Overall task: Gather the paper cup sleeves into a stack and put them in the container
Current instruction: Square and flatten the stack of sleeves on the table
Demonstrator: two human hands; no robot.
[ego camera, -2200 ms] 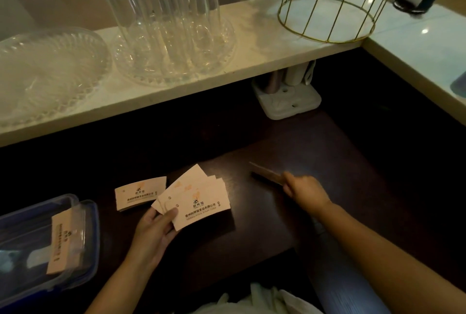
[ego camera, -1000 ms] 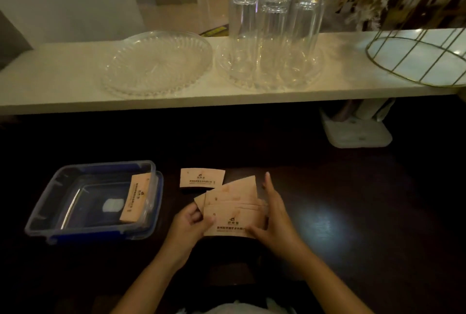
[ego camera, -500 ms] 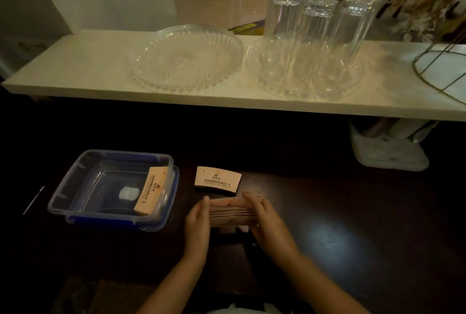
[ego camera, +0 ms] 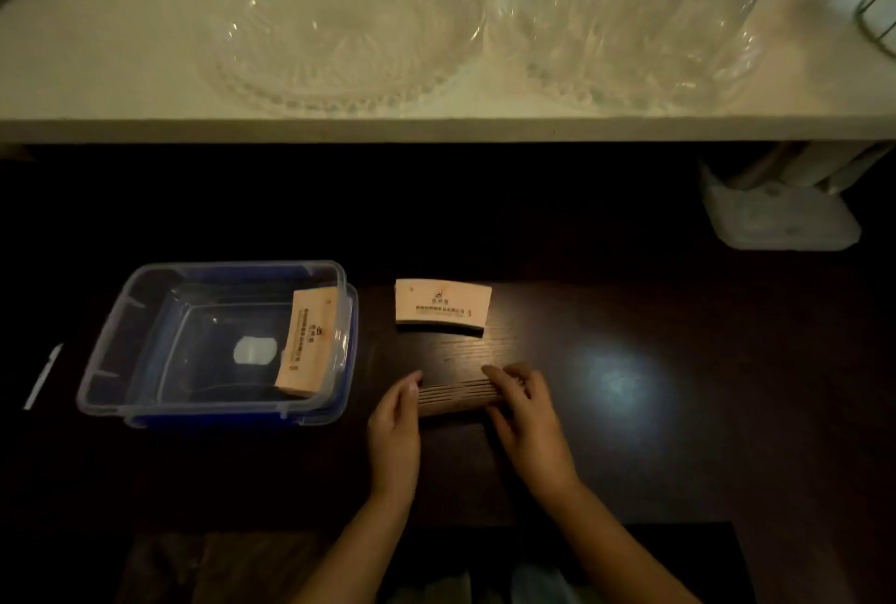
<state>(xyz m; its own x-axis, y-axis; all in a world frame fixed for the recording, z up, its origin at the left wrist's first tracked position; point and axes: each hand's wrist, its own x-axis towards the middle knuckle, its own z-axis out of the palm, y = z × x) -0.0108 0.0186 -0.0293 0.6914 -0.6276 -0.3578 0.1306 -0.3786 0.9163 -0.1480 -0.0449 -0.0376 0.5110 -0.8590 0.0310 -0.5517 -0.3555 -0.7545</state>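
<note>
I now have the fanned sleeves squared into a stack (ego camera: 456,397) at lower centre, on edge, pressed between left hand (ego camera: 395,426) and right hand (ego camera: 526,414). One sleeve (ego camera: 442,304) lies above; the container (ego camera: 121,327), left, holds another (ego camera: 310,342).

Both forearms reaching forward from the bottom edge, bare, converging toward the middle. Left hand (ego camera: 395,424) set on edge, palm facing right, fingers straight and pressed against one end of the stack of sleeves (ego camera: 453,394). Right hand (ego camera: 526,414) mirrored on the other end, fingers curled over its top edge
</note>
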